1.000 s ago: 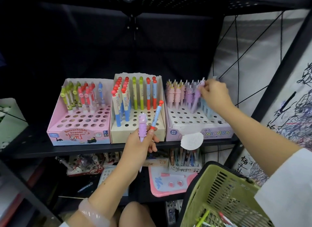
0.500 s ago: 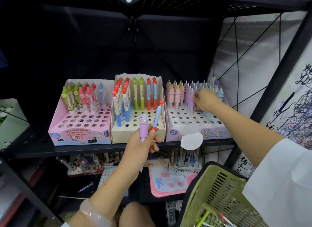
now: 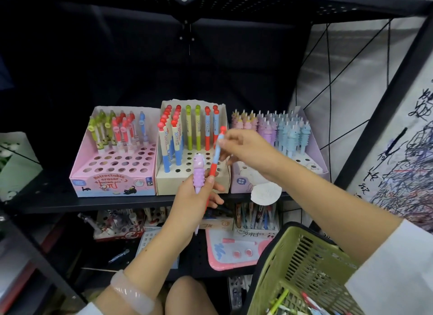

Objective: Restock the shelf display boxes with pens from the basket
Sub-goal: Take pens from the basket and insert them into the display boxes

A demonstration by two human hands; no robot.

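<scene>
Head view: left hand (image 3: 187, 204) grips a lilac ridged unicorn pen (image 3: 199, 174) and the lower end of a red-and-blue pen with a red cap (image 3: 216, 154), fingers curled round both. Right hand (image 3: 248, 150) pinches that red-and-blue pen near its top, in front of the cream perforated display box (image 3: 164, 183) on the black metal shelf (image 3: 117, 203). Green plastic basket (image 3: 304, 265) at lower right holds more pens, contents blurry.

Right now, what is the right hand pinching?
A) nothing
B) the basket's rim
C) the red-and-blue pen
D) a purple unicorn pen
C: the right hand pinches the upper part of the red-and-blue pen, whose lower part the left hand holds beside a purple pen.
</scene>
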